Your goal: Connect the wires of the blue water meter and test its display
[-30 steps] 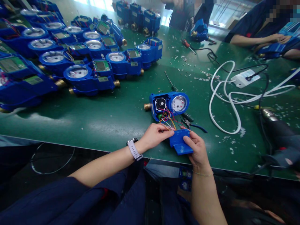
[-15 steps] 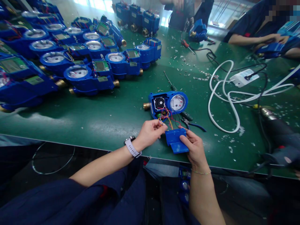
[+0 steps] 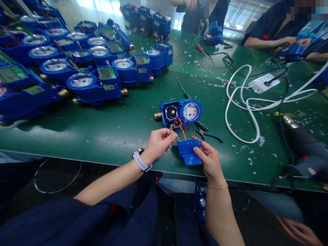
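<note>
A blue water meter (image 3: 191, 112) with a round dial lies in front of me, its square compartment uncovered. Thin coloured wires (image 3: 182, 129) run out of that compartment to a blue plastic cover (image 3: 191, 153). My right hand (image 3: 208, 157) grips this cover by its right side, thumb on its face. My left hand (image 3: 162, 141) is closed, finger and thumb pinching wires just below the meter's compartment. Pliers (image 3: 208, 134) with blue handles and a dark-handled screwdriver (image 3: 186, 92) lie close to the meter.
Many blue water meters (image 3: 82, 82) fill the table's left side. A white power strip (image 3: 263, 83) with a looped white cable is at right, near a heat gun (image 3: 294, 128). Across the table, co-workers' hands (image 3: 294, 42) hold another meter. Scraps litter the green tabletop (image 3: 123, 133).
The view has shifted slightly, so everything sits a little further left. Both hands keep their hold on the wires and the cover. Another person's hand has appeared at the lower right.
</note>
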